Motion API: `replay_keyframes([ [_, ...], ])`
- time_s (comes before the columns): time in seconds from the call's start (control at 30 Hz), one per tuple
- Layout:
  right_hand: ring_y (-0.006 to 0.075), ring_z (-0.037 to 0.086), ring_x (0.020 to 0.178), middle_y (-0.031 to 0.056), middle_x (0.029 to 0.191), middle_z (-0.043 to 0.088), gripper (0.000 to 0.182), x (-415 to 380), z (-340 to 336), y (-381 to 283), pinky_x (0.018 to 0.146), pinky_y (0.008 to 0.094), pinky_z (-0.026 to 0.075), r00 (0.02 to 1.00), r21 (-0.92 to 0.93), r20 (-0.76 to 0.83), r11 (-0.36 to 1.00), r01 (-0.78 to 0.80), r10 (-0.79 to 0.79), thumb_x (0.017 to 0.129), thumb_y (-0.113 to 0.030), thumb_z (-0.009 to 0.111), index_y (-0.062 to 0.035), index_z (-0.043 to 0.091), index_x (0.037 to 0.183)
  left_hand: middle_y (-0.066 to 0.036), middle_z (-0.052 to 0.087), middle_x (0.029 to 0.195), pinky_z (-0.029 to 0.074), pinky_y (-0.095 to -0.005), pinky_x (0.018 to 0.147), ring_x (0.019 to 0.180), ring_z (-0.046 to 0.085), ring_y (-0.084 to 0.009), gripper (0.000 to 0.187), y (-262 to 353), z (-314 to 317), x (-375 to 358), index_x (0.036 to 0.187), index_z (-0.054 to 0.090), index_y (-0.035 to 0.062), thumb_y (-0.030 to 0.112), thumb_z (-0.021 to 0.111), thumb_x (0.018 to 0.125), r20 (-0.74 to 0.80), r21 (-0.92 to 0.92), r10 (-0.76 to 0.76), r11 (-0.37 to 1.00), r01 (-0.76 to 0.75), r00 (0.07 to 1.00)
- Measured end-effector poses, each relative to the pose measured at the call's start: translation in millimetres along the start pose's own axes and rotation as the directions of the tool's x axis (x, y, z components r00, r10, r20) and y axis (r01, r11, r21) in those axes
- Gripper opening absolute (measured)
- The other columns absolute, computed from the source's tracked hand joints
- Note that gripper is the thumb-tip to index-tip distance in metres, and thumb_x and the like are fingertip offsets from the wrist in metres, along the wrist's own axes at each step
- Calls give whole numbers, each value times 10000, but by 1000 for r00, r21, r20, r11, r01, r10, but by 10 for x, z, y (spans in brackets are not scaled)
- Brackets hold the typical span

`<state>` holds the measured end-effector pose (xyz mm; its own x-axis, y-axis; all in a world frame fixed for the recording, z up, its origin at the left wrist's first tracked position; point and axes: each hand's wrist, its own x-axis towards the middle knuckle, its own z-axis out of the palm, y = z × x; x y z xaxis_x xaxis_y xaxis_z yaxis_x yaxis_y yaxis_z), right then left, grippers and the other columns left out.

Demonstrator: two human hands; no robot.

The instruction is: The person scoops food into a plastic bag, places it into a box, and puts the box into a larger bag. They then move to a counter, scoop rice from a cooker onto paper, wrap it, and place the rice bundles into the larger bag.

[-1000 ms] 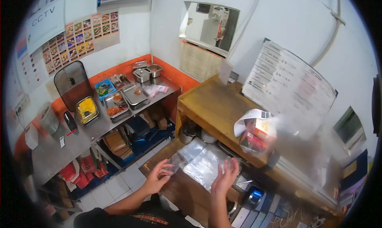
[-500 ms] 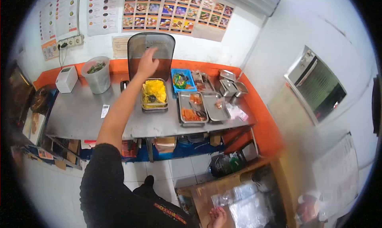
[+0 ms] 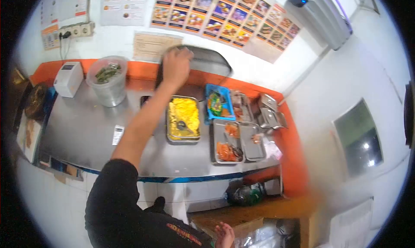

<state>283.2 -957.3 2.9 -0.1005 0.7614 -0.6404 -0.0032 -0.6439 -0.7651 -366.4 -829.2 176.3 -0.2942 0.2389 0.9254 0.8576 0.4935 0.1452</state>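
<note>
My left hand [image 3: 177,66] reaches across the steel counter and grips the upper edge of a dark see-through lid [image 3: 207,68], which tilts in front of the wall. Below that wrist sits a steel pan of yellow food [image 3: 186,114], with a dark-ended utensil [image 3: 181,125] lying in it. My right hand [image 3: 225,235] is low at the bottom edge of the view, palm up with loosely curled fingers apart, and nothing shows in it. Beside it, a wooden-edged box [image 3: 259,222] contains clear plastic bags [image 3: 259,236].
On the counter stand a white printer-like device [image 3: 69,80], a bucket of green leaves [image 3: 107,81], a blue basket [image 3: 219,101], a tray of orange food [image 3: 227,140], a second steel tray [image 3: 252,146] and small lidded steel containers [image 3: 270,111]. An orange-banded wall bounds the counter.
My left hand has come to the lid's top edge, and the lid has gone from upright to tilted. My view has shifted closer to the counter. The right hand remains low.
</note>
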Motion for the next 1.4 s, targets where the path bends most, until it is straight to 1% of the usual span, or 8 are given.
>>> replay_keyframes([
  [0.23,260,657,930,147,1147,670,185,915,1256,-240,822,397,541,928,33,325,983,179,-181,932,-120,603,-26,596,1091,10,624,1238,408,-460,891,1097,527,-261,232,834,-1019,-2475,986,741,193,173,730,756,136,-243,47,970,-13,990],
  [0.57,248,526,1219,71,1547,330,592,1886,2425,60,919,437,492,761,-153,648,985,84,36,917,-83,606,-92,381,1464,-82,500,1140,418,-413,914,1057,506,-285,439,609,-1442,-4129,1205,631,203,144,658,771,405,-235,148,970,-53,902],
  [0.63,249,550,1201,65,1523,369,533,1934,2436,124,927,439,492,785,-186,619,973,139,6,921,-89,588,-95,428,1429,-148,552,1164,434,-449,926,1090,523,-337,495,266,-1489,-3839,1270,591,145,99,614,778,912,-115,-55,917,382,407],
  [0.7,255,584,1149,77,1468,439,482,1961,2325,90,915,432,502,787,-199,615,975,101,44,919,-89,586,-85,467,1387,-198,569,1244,423,-495,967,1171,515,-364,476,-295,-1528,-3870,1261,587,55,61,565,786,432,93,-304,951,293,849],
  [0.73,261,617,1098,89,1413,508,434,1975,2238,67,902,426,513,790,-207,610,976,73,70,918,-89,584,-74,506,1345,-188,514,1378,387,-494,1032,1258,473,-367,461,-632,-1624,-3696,1257,571,-5,46,542,800,487,172,-527,839,515,696],
  [0.9,269,660,1002,113,1227,644,331,2169,1841,-67,854,402,536,785,-268,606,962,48,129,919,-96,580,-49,563,1247,-203,612,1257,429,-485,1007,1170,564,-380,433,-1532,-1708,-4184,1266,580,16,28,508,839,370,568,-503,788,238,781],
  [1.03,270,662,993,126,1202,660,284,2284,1715,-227,842,394,538,799,-298,586,953,55,137,929,-112,583,-51,580,1206,-198,650,1167,467,-451,970,1126,597,-365,358,-1295,-1934,-4043,1243,595,25,58,481,905,502,305,-677,720,623,538],
  [1.4,260,675,965,157,1106,692,295,2330,2052,-246,846,385,545,602,-444,725,895,37,335,947,-173,607,-32,570,1203,-135,632,811,487,-404,785,842,601,-337,101,-657,-1492,-4272,736,600,40,-54,566,723,371,212,-583,811,545,723],
])
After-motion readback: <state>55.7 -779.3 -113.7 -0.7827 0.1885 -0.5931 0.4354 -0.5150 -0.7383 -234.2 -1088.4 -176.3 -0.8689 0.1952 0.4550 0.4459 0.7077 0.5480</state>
